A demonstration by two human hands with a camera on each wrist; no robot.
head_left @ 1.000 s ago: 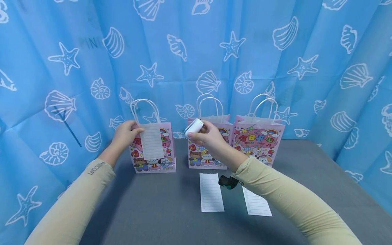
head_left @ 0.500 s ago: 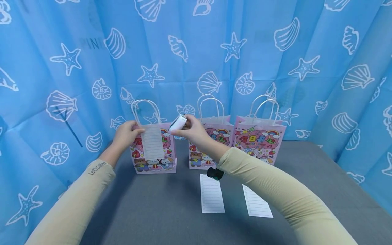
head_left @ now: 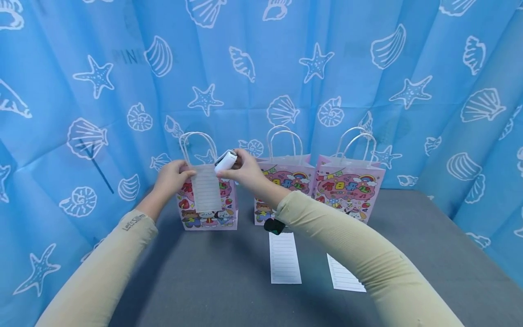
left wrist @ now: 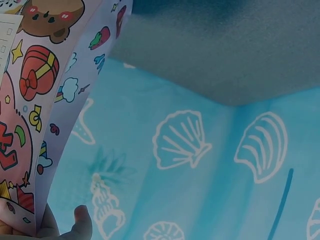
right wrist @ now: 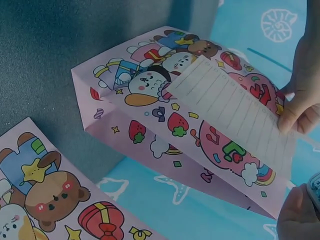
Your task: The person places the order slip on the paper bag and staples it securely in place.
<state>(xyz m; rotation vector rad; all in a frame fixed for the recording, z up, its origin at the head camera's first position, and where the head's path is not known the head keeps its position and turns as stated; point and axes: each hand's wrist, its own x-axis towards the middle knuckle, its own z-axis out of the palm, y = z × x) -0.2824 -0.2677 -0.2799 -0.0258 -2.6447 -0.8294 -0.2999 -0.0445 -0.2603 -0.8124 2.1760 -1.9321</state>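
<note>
Blue shell-print curtain (head_left: 261,59) behind, grey bench (head_left: 220,277) below. Head view: three pink bags (head_left: 288,176), three lined slips (head_left: 284,259); two lie flat, and the third slip (head_left: 206,190) is up against the leftmost bag (head_left: 208,220), left hand (head_left: 173,176) pinching its top edge. Right hand (head_left: 247,171) grips one white device (head_left: 227,161), shifted from the middle bag to that slip's upper corner! Left wrist: fingers (left wrist: 81,222) at the bag's rim. Right wrist: device beside its mouth.
</note>
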